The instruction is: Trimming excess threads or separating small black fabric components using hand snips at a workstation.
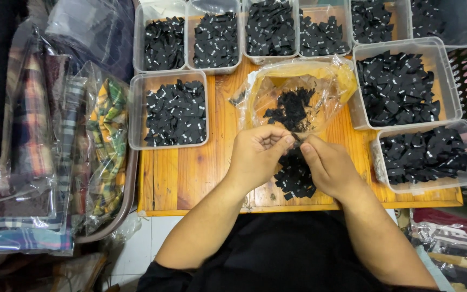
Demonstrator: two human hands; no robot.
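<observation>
where fingertips [292,141] meet: blk label [297,137]

top row of tubs [268,32] cut off by upper edge, label pile [295,176] partly hidden under hands [293,157]

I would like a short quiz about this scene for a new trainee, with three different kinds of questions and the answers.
1. True or false: the plastic bag on the table lies open with black labels inside.
2. Multiple choice: the loose pile of labels lies A) in a tray, B) on the table under the hands, C) on the floor.
3. Fill in: the left hand and the right hand pinch one small black ____ between their fingertips.

Key: 1 true; 2 B; 3 label.
</observation>
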